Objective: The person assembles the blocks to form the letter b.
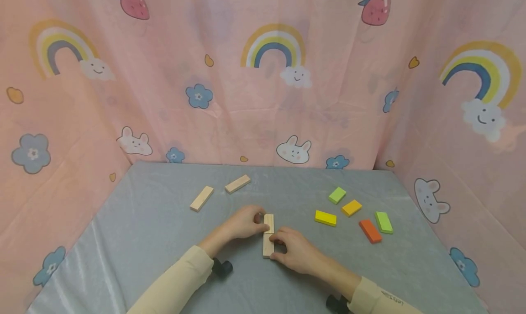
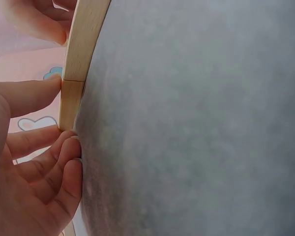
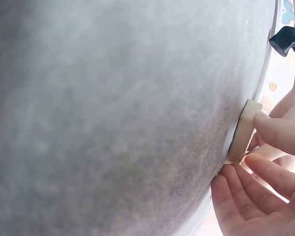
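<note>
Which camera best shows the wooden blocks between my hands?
The head view: both wooden blocks show end to end from above. The left wrist view is closer but crops one; the right wrist view foreshortens them.

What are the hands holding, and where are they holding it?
The left hand pinches the far block near its two ends; the right hand pinches the near block likewise. Both are plain wood, lying end to end.
</note>
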`<state>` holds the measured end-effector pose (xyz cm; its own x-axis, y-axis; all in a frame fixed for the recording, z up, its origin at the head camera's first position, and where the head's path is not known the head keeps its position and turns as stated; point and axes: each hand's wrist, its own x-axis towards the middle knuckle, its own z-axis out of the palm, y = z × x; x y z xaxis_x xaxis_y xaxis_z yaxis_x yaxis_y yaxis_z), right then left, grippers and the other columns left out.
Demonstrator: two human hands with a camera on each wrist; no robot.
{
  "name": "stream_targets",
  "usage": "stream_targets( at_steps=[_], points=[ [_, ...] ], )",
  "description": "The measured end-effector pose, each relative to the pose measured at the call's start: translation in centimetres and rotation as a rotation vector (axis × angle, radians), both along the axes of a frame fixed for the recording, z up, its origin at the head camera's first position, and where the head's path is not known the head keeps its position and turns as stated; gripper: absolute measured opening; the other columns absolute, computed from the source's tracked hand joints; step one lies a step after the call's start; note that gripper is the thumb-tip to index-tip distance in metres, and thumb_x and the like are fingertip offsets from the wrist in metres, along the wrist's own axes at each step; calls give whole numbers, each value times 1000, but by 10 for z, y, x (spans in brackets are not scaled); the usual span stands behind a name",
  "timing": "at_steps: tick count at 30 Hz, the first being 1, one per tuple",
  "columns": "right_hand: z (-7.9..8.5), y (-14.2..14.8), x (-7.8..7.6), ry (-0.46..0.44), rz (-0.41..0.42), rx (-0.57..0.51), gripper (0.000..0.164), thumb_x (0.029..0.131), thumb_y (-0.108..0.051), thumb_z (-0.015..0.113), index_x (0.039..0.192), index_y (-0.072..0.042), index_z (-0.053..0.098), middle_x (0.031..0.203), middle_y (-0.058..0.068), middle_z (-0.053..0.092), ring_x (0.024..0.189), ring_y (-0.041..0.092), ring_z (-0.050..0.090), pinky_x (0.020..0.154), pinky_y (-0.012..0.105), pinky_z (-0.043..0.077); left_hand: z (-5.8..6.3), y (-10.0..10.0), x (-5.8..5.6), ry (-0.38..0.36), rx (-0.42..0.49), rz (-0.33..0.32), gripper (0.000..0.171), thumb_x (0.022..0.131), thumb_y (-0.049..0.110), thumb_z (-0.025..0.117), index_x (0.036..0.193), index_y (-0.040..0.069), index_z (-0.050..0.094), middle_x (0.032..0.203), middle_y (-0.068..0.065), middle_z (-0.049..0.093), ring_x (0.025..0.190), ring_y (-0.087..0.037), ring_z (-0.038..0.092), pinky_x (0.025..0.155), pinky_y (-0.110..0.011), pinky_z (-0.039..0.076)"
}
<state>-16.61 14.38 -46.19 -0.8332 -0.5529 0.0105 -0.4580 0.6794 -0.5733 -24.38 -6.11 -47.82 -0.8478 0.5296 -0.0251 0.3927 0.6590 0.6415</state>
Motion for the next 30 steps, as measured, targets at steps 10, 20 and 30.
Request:
stream_targets(
  at_steps=[10, 20, 30],
  points=[
    [1, 0, -1, -26, -2, 3, 34, 86, -19, 83, 116, -8, 72, 103, -4, 63, 92, 13, 59, 81, 34, 53, 1, -1, 0, -12, -3, 6, 43, 92, 30, 77, 125, 4, 67, 86, 3, 59, 73, -12, 54, 61, -28, 45],
    [2, 0, -1, -69, -36, 10, 39, 87, -25, 83, 119, -6, 72, 102, -4, 64, 91, 12, 58, 81, 35, 52, 3, -2, 0, -30, -17, -2, 43, 91, 31, 78, 124, 5, 67, 91, 2, 61, 76, -12, 56, 63, -29, 49],
    [3, -4, -8, -84, -76, -9, 33, 89, -21, 80, 117, -5, 71, 95, -3, 62, 84, 12, 54, 73, 32, 48, 7, -4, 3, -33, -18, -16, 39, 89, 29, 79, 119, 6, 69, 93, 2, 62, 79, -12, 57, 65, -30, 50]
  ],
)
